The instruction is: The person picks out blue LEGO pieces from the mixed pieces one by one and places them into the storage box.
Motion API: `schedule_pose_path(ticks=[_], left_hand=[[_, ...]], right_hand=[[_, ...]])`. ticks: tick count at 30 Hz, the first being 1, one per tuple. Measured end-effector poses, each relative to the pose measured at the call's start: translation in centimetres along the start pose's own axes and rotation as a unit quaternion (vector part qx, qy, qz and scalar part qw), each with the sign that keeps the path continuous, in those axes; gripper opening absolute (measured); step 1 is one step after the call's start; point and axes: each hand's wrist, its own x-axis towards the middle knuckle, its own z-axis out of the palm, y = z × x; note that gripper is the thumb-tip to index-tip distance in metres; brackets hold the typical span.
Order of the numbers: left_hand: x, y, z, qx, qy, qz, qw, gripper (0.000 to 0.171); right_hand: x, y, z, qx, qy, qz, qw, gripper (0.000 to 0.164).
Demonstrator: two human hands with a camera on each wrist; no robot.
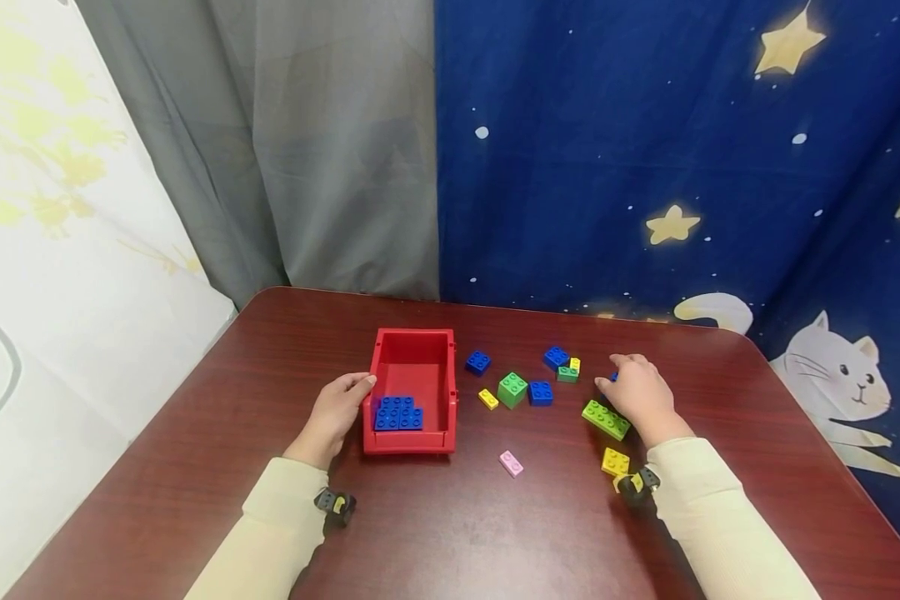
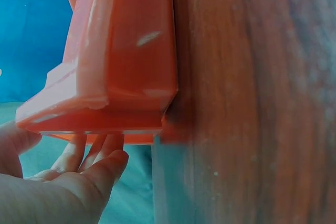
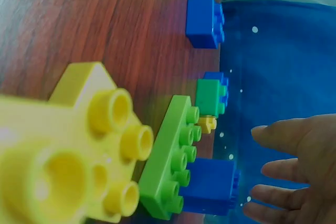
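Note:
A red open-topped box (image 1: 450, 375) holds several blue bricks (image 1: 399, 414) at its near end. My left hand (image 1: 337, 412) grips the box's left side, thumb on the rim; the left wrist view shows its fingers (image 2: 107, 150) against the red wall. My right hand (image 1: 640, 392) hovers over a blue brick (image 3: 210, 184), mostly hidden beneath it in the head view. Its fingers are spread, with nothing between them. Beside that brick lies a long lime-green brick (image 1: 605, 419). A yellow brick (image 1: 615, 462) sits near the right wrist, another yellow piece partly behind the wrist camera.
Between box and right hand lie a green brick (image 1: 512, 389), blue bricks (image 1: 541, 393), a small yellow brick (image 1: 488, 399), a pink brick (image 1: 511, 464) and a small dark green brick (image 1: 567, 374). Curtains (image 1: 345, 150) hang behind the table's far edge.

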Motion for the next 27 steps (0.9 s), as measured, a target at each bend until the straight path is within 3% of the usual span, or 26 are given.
schedule_pose_path(ticks=[11, 27], left_hand=[[-0.11, 0.08, -0.07, -0.006, 0.0, 0.002, 1.0, 0.046], [-0.16, 0.09, -0.11, -0.001, -0.002, 0.005, 1.0, 0.046]], right_hand=[[0.02, 0.37, 0.1, -0.017, -0.042, 0.047, 0.998, 0.058], [0.17, 0.94, 0.04, -0.022, -0.045, 0.036, 0.998, 0.047]])
